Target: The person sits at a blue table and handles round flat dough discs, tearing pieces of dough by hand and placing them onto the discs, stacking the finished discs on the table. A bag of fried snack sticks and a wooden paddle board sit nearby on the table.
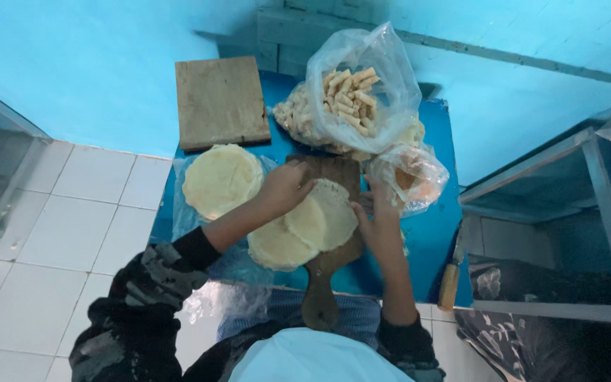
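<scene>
A round pale wrapper sheet [327, 219] lies on a dark wooden paddle board [323, 272] on the blue table [433, 233]. My left hand [284, 187] rests on the sheet's upper left edge, fingers curled over it. My right hand [376, 212] touches its right edge, fingers spread. A second round sheet [274, 247] lies under it, lower left. A stack of round sheets [222, 178] sits on clear plastic to the left.
A square wooden board [220, 102] lies at the back left. A clear bag of rolled sticks [351, 99] stands behind the paddle, with a smaller bag [411, 177] to the right. A wooden-handled knife [450, 279] lies at the table's right edge. A metal shelf frame [588, 212] stands right.
</scene>
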The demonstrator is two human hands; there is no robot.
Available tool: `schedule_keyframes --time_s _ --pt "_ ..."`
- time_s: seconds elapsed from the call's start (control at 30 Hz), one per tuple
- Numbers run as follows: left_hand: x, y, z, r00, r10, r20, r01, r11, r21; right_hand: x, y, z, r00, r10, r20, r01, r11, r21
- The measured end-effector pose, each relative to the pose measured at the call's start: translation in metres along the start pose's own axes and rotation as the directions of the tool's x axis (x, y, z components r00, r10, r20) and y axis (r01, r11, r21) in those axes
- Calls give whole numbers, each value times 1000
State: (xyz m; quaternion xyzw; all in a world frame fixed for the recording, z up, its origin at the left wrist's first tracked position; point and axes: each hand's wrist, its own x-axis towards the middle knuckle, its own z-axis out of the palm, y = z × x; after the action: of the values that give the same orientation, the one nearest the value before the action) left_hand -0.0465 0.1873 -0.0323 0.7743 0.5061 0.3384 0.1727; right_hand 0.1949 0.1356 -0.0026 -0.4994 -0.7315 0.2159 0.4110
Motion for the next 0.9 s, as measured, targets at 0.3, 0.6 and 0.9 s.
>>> schedule_keyframes --time_s 0.3,0.6,0.9 --pt "-32 -33 -18 965 44 258 -86 984 155 -17 -10 -8 999 37 16 -36 997 -65" --pt "-16 -40 -23 886 93 455 -151 984 94 3 4 24 998 14 58 5 950 -313" --pt "-24 -29 -55 927 8 376 22 997 -78 7 20 21 999 26 -25 -31 970 -240"
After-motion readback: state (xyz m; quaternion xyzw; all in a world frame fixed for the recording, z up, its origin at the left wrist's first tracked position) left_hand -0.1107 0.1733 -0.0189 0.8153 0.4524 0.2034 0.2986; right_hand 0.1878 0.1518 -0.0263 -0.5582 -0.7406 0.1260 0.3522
